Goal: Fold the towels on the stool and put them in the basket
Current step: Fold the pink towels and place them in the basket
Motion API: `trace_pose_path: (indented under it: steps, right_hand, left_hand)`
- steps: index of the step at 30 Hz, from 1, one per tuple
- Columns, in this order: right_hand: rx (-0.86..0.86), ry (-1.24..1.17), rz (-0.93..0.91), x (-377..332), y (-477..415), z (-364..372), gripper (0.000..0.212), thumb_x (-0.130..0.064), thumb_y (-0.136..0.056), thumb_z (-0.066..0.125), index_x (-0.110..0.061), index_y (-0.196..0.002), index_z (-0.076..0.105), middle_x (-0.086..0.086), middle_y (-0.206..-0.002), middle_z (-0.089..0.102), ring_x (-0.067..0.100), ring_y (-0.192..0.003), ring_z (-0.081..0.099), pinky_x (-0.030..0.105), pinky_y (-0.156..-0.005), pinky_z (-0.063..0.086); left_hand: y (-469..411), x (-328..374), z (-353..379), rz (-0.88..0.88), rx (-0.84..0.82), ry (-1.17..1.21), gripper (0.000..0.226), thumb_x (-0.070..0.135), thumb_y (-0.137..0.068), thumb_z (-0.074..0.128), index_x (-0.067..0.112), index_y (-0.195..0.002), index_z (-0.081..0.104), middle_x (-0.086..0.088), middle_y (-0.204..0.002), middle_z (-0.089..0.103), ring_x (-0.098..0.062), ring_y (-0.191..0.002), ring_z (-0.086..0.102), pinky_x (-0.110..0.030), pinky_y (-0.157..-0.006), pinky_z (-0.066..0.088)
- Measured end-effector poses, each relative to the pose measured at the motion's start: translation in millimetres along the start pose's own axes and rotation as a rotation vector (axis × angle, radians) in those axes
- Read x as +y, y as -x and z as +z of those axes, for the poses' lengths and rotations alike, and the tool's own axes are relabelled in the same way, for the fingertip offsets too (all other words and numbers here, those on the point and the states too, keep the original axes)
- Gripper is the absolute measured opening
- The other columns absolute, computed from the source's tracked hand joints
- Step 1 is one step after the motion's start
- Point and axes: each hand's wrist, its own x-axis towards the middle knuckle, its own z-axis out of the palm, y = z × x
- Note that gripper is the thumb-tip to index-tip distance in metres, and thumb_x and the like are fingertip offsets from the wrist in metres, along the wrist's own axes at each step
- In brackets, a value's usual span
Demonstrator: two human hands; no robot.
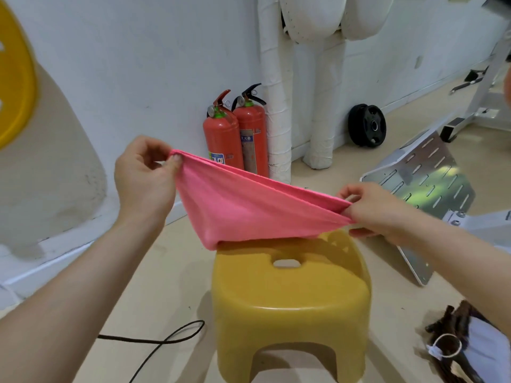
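Note:
A pink towel [243,205] hangs stretched between my two hands, doubled over, its sagging lower fold just touching the far edge of the yellow plastic stool [290,299]. My left hand [143,175] pinches the towel's upper left corner, raised higher. Over on the right, my right hand [378,211] grips the other end, lower, above the stool's back right corner. The stool's seat is bare, with a slot handle in the middle. A dark woven basket [459,344] with something white inside peeks in at the bottom right.
Two red fire extinguishers [235,136] stand against the white wall behind the towel. A black cable [166,341] loops on the floor left of the stool. A perforated metal plate [425,178] and a black weight plate [366,125] lie to the right.

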Motion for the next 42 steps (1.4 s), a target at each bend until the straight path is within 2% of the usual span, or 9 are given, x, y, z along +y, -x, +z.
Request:
trace_pose_path:
  steps: [3,7,14,20,23,27,30,37,42]
  right_hand:
    - [-0.085,-0.172,-0.011,-19,1,-25,0.021,0.008,-0.086,0.054,-0.012,-0.081,0.061,0.007,-0.058,0.054,0.009,-0.043,0.046,0.015,-0.035,0.031]
    - [-0.131,-0.412,-0.079,-45,6,-44,0.027,0.014,-0.087,0.048,-0.007,-0.082,0.064,0.005,-0.052,0.057,0.007,-0.037,0.047,0.015,-0.04,0.048]
    - [0.075,-0.208,-0.326,-97,23,-80,0.029,0.01,-0.084,0.046,-0.014,-0.081,0.061,0.007,-0.067,0.06,0.01,-0.047,0.057,0.014,-0.036,0.039]
    - [-0.172,0.016,-0.115,-94,-6,-86,0.025,0.008,-0.09,0.048,-0.012,-0.075,0.054,0.0,-0.049,0.05,0.001,-0.034,0.047,0.011,-0.032,0.036]
    - [0.036,-0.104,-0.021,-75,-39,-77,0.028,0.01,-0.087,0.051,-0.014,-0.073,0.054,0.006,-0.058,0.052,0.003,-0.032,0.051,0.012,-0.035,0.042]
    - [0.558,-0.249,-0.271,-87,-52,-94,0.031,0.008,-0.076,0.055,-0.021,-0.065,0.06,0.007,-0.064,0.055,0.015,-0.045,0.05,0.025,-0.043,0.041]
    - [0.683,-0.185,-0.44,-94,-36,-109,0.032,0.007,-0.071,0.053,-0.024,-0.07,0.062,0.006,-0.062,0.058,0.023,-0.051,0.057,0.033,-0.051,0.047]
    - [0.525,0.174,-0.397,1,-4,-70,0.028,0.008,-0.069,0.062,-0.018,-0.064,0.051,0.004,-0.055,0.047,0.03,-0.053,0.057,0.028,-0.048,0.041]
    - [0.246,0.253,-0.305,95,27,-13,0.038,0.013,-0.067,0.064,-0.02,-0.06,0.046,0.008,-0.051,0.053,0.012,-0.043,0.057,0.016,-0.043,0.039]
  left_hand:
    - [-7,5,-4,-0.003,0.005,-0.018,0.033,0.0,-0.081,0.063,0.031,-0.072,0.058,0.011,-0.073,0.059,-0.004,-0.066,0.052,-0.019,-0.066,0.044]
    - [-16,17,-9,-0.054,-0.036,0.091,0.034,-0.002,-0.085,0.06,0.03,-0.075,0.067,0.01,-0.074,0.063,0.003,-0.066,0.056,-0.014,-0.069,0.045]
    - [-36,55,-25,0.141,0.001,0.111,0.025,0.009,-0.088,0.049,0.031,-0.078,0.059,0.011,-0.079,0.057,-0.004,-0.075,0.051,-0.02,-0.071,0.04]
    - [-45,23,10,-0.162,-0.115,-0.041,0.03,0.003,-0.092,0.049,0.025,-0.073,0.057,0.003,-0.074,0.054,-0.014,-0.068,0.048,-0.025,-0.061,0.037]
    - [-35,-1,38,-0.245,-0.159,-0.04,0.027,0.003,-0.091,0.053,0.023,-0.074,0.061,0.002,-0.072,0.057,-0.017,-0.074,0.051,-0.023,-0.061,0.039]
    - [-57,24,51,-0.151,-0.103,0.112,0.015,0.007,-0.086,0.063,0.019,-0.09,0.071,-0.003,-0.071,0.05,-0.012,-0.062,0.045,-0.022,-0.06,0.038]
    - [-65,52,46,-0.138,-0.14,0.31,0.019,0.007,-0.088,0.062,0.024,-0.084,0.07,0.0,-0.068,0.052,-0.01,-0.044,0.042,-0.018,-0.045,0.035]
    - [7,-3,18,-0.431,-0.46,0.274,0.019,-0.004,-0.082,0.06,0.013,-0.082,0.07,-0.004,-0.069,0.073,-0.017,-0.064,0.072,-0.022,-0.062,0.057]
    - [88,-57,-13,-0.679,-0.642,0.119,0.008,0.011,-0.067,0.074,0.011,-0.075,0.076,-0.019,-0.081,0.073,-0.023,-0.072,0.072,-0.021,-0.06,0.057]
